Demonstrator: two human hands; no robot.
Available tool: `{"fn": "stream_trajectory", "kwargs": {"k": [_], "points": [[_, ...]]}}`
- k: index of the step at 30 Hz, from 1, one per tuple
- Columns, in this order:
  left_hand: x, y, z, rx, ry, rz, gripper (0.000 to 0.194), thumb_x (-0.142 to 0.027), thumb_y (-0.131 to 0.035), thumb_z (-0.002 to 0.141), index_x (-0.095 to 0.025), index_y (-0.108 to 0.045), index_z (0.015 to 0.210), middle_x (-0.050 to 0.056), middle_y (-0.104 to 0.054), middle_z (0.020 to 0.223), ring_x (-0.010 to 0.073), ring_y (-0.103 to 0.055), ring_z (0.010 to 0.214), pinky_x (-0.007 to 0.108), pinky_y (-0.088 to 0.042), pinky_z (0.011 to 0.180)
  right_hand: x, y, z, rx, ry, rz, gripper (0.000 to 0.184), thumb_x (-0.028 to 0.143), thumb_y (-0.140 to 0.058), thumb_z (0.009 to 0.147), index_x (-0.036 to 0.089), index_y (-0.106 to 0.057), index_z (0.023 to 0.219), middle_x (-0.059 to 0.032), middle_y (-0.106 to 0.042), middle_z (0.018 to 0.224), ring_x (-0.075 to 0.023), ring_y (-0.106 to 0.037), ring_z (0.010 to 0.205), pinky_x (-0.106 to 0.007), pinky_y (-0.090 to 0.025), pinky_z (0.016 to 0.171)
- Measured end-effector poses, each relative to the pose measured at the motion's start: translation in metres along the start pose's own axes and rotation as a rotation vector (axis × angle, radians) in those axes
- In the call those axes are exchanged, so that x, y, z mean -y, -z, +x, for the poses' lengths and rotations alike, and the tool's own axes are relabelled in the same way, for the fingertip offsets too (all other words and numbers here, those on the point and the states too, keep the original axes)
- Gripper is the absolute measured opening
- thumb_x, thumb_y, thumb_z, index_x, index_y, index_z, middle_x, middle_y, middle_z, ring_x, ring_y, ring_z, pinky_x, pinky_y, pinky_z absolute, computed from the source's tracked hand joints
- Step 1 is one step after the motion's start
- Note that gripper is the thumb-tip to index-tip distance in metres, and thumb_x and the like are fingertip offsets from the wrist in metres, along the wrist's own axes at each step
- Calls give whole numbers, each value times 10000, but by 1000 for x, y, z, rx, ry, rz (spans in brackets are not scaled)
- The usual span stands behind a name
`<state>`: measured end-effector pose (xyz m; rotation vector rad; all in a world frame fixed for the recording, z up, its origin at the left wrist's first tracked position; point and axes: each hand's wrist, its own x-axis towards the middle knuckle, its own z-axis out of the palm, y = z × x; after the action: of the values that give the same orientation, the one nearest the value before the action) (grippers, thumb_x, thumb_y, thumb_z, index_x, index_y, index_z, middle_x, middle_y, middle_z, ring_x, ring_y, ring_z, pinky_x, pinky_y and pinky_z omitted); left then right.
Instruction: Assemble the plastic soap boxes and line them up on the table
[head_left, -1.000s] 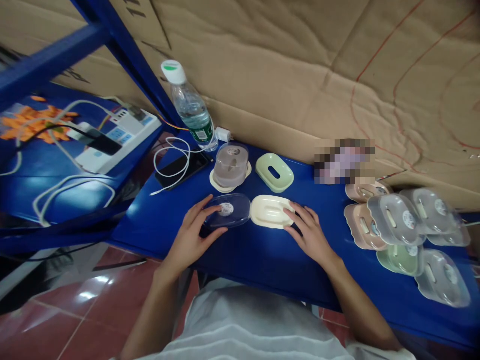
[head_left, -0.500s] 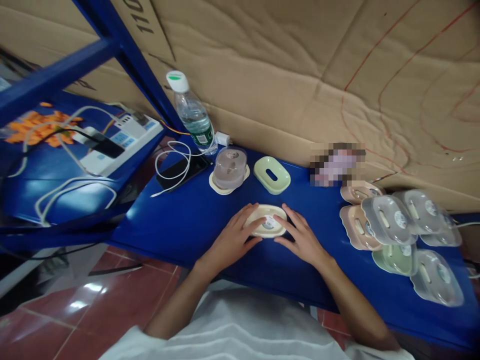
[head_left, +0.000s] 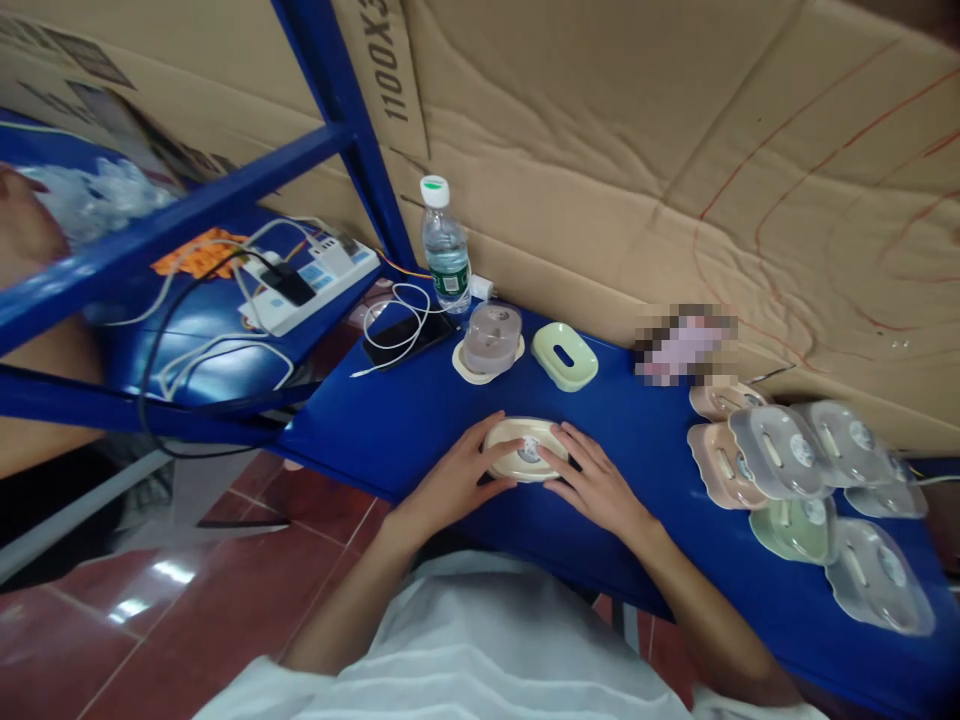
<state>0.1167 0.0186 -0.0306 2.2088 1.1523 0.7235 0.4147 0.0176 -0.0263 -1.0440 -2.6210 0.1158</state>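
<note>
A cream soap dish (head_left: 517,468) with a round label lies near the front of the blue table, between my two hands. My left hand (head_left: 469,468) grips its left end, with the fingers along the back edge and the thumb low at the front. Its right end is in the grip of my right hand (head_left: 589,470), one finger reaching over the top by the label. Beyond them sits a light green soap dish tray (head_left: 577,377) with a slot. Left of that tray, a clear lid (head_left: 492,342) rests on a cream base (head_left: 472,376).
Several lidded soap dishes (head_left: 784,455) are stacked on the right. Behind, at left, are a water bottle (head_left: 448,250), a phone (head_left: 409,335) and a white cable (head_left: 373,318). A blue frame post (head_left: 352,140) rises beyond. Another person's arm (head_left: 45,350) shows at far left.
The view has swung left, so the bottle and frame appear further right and another person's arm has come in. Both hands stay on the cream soap dish with little change.
</note>
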Motion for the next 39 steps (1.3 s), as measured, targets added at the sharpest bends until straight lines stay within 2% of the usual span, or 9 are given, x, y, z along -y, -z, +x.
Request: {"fn": "stream_trajectory", "kwargs": {"k": [7, 13, 17, 20, 24, 27, 33, 36, 39], "points": [[4, 0, -12, -19, 20, 37, 731, -280, -831, 924, -380, -523, 1580, 120, -340, 1767, 344, -457, 1580, 533, -530, 1209, 7, 2, 2, -14, 43, 45, 643, 239, -625, 1069, 304, -420, 1675, -114, -519, 1663, -305, -327, 1648, -516, -522, 1239], [5, -3, -16, -15, 65, 11, 784, -361, -854, 906, -387, -489, 1599, 109, -429, 1719, 326, -524, 1533, 509, -533, 1208, 7, -1, 0, 17, 42, 32, 670, 371, -705, 1033, 312, -459, 1653, -122, -486, 1686, -354, -288, 1659, -567, -517, 1229], [5, -2, -12, 7, 52, 2, 894, -330, -856, 905, -401, -383, 1661, 109, -426, 1720, 320, -506, 1548, 501, -517, 1225, 8, 0, 0, -49, 78, 32, 673, 277, -688, 1040, 309, -440, 1665, -111, -572, 1617, -323, -341, 1640, -549, -489, 1262], [5, -1, -6, 17, 35, -18, 885, -332, -873, 887, -385, -415, 1643, 119, -466, 1681, 328, -543, 1515, 515, -528, 1217, 7, 5, 0, -63, 85, 95, 695, 255, -649, 1058, 310, -379, 1695, -101, -594, 1597, -306, -412, 1605, -564, -455, 1289], [6, 1, 0, 44, 16, -12, 872, -293, -915, 836, -352, -487, 1593, 140, -508, 1615, 350, -575, 1470, 534, -555, 1187, 4, 10, 1, -65, 50, 190, 684, 225, -597, 1073, 325, -355, 1705, -98, -580, 1612, -285, -487, 1558, -527, -504, 1257], [7, 2, 2, 60, 18, -24, 870, -291, -914, 836, -354, -490, 1593, 142, -493, 1622, 359, -555, 1486, 544, -542, 1199, 4, 8, 0, -88, 71, 159, 691, 185, -586, 1071, 320, -351, 1707, -98, -627, 1566, -274, -514, 1538, -521, -501, 1260], [8, 5, 1, 88, 54, -60, 924, -349, -931, 820, -339, -455, 1611, 148, -466, 1648, 353, -542, 1501, 543, -530, 1212, 7, 0, 0, -27, 93, 100, 682, 335, -667, 1055, 270, -406, 1683, -113, -595, 1600, -295, -502, 1547, -544, -492, 1265], [8, 7, 0, 87, 48, -47, 888, -343, -915, 841, -347, -462, 1605, 134, -454, 1663, 343, -524, 1518, 547, -515, 1226, 7, -2, 1, -29, 79, 102, 662, 297, -659, 1059, 298, -415, 1675, -95, -590, 1607, -281, -519, 1536, -545, -484, 1273], [5, 6, 0, 74, 36, -18, 870, -300, -874, 880, -352, -432, 1627, 136, -385, 1716, 346, -471, 1561, 546, -508, 1234, 5, -1, 1, -6, 55, 128, 693, 299, -657, 1061, 321, -375, 1693, -95, -547, 1645, -290, -469, 1574, -556, -480, 1275]]}}
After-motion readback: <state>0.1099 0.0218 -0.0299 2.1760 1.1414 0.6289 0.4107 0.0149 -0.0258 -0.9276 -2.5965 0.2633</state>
